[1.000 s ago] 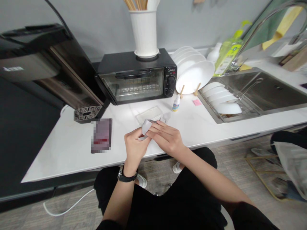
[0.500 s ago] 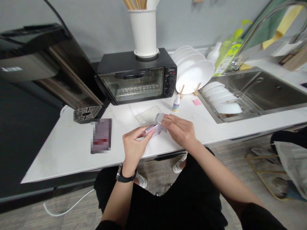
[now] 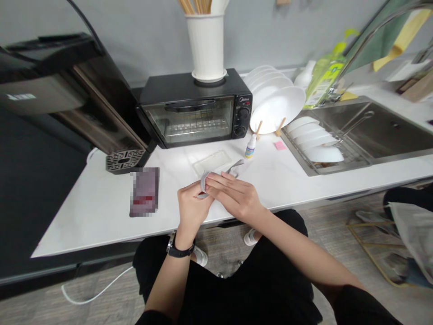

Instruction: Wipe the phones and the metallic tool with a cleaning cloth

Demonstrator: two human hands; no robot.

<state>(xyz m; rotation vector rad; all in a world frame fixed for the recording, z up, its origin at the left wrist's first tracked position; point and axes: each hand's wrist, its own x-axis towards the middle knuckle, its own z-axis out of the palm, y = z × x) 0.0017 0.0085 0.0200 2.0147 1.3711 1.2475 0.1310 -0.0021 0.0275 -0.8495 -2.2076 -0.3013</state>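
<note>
Both hands meet over the front of the white counter (image 3: 101, 212). My left hand (image 3: 191, 207), with a black watch on its wrist, is closed round a small flat pale item, mostly hidden. My right hand (image 3: 233, 195) presses a grey cloth (image 3: 204, 180) against that item, its fingers together on top. A loose end of the cloth (image 3: 236, 167) trails to the right onto the counter. A clear plastic case (image 3: 212, 161) lies just behind the hands.
A blurred dark phone-like slab (image 3: 144, 191) lies left. Behind stand a black toaster oven (image 3: 196, 110) with a white utensil holder (image 3: 206, 45), a small dropper bottle (image 3: 251, 146), a pink note (image 3: 279, 145), stacked white plates (image 3: 277, 106), and a sink (image 3: 372, 131).
My right hand, which had pulled away to the right with the cloth lifted, has come back over the item in my left hand and covers it with the cloth again.
</note>
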